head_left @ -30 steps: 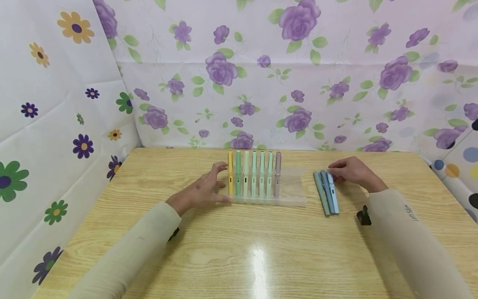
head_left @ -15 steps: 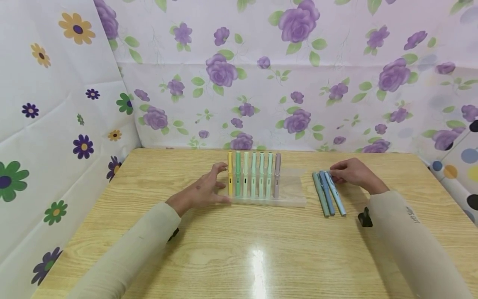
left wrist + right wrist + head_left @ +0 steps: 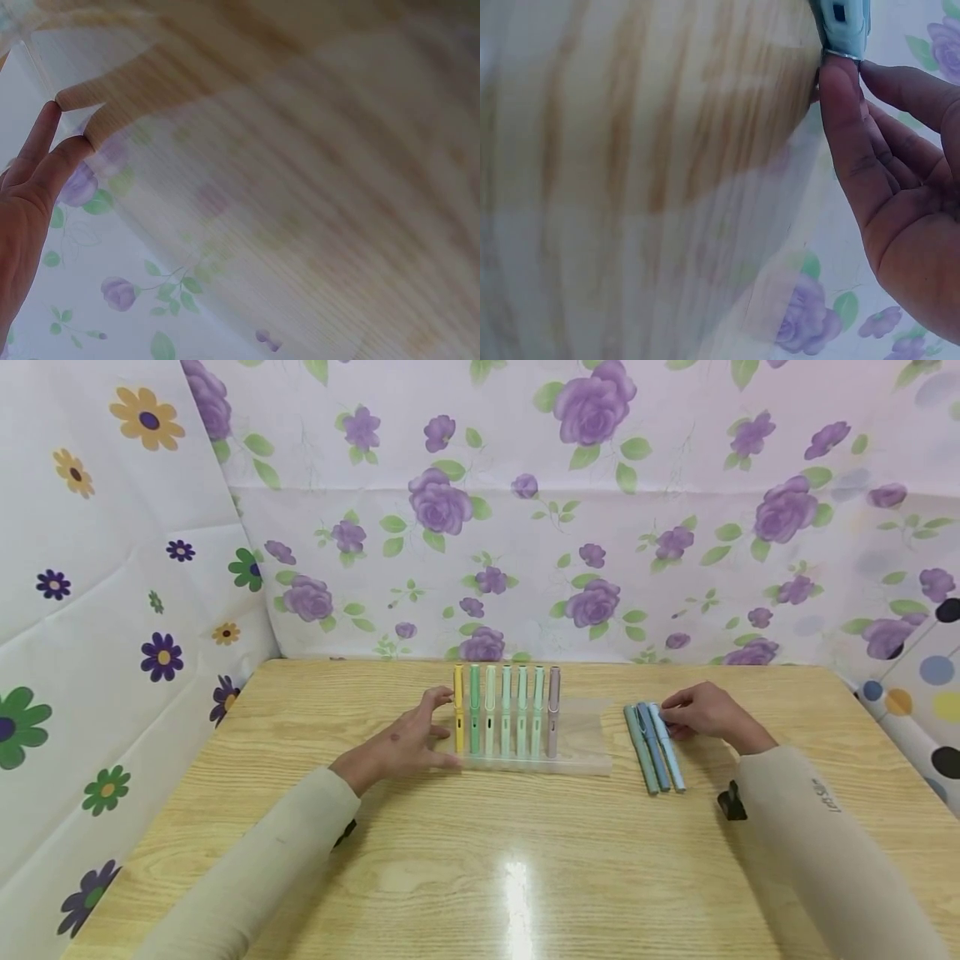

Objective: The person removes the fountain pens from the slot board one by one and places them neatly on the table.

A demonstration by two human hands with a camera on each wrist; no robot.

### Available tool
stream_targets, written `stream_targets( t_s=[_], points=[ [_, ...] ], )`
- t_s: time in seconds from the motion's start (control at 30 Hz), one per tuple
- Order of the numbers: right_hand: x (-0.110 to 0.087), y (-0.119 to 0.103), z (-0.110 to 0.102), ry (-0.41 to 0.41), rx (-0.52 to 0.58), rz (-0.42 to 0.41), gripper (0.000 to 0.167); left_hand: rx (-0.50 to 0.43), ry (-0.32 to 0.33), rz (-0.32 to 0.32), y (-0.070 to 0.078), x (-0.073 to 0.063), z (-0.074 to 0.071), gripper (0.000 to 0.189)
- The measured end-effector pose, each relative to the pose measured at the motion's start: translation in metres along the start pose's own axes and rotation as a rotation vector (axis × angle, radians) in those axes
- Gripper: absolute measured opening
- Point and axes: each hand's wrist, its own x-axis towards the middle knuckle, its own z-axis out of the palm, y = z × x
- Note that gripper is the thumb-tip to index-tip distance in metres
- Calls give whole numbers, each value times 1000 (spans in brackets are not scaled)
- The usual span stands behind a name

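A clear pen stand [image 3: 585, 765] holds a row of several upright capped pens, from a yellow pen [image 3: 459, 710] at the left to a mauve pen [image 3: 554, 712]. My left hand [image 3: 401, 743] grips the stand's left end, thumb at the front corner and fingers farther back. To the stand's right lie a grey-green pen [image 3: 641, 750], a blue pen [image 3: 653, 747] and a light blue pen [image 3: 667, 748], side by side. My right hand [image 3: 705, 708] pinches the light blue pen's far end between thumb and fingers. In the right wrist view, only part of this pen [image 3: 845, 26] shows.
The wooden table [image 3: 450, 860] has a shiny surface that reflects light. Behind it hangs a floral cloth [image 3: 517, 568], and another flowered cloth [image 3: 127, 693] stands along the left side. The stand's right part [image 3: 585, 727] has no pens.
The light blue pen's near end swung right, then partly back left, and the pen rolled so its window no longer shows. The left hand stayed at the stand.
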Motion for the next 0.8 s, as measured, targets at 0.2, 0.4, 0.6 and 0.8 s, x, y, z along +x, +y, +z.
stream_targets(
  t_s=[0.2,0.4,0.6,0.8],
  points=[
    [-1,-4,0,2,8,1,45,15,6,26,0,0,0,98],
    [-10,-12,-10,13,0,-19,48,-3,-4,21,2,0,0,97],
    [-14,-30,-16,36,40,-53,51,-8,-3,17,3,-1,0,97],
    [-18,-53,-13,64,86,-95,46,-17,7,12,2,-1,1,98]
  ],
)
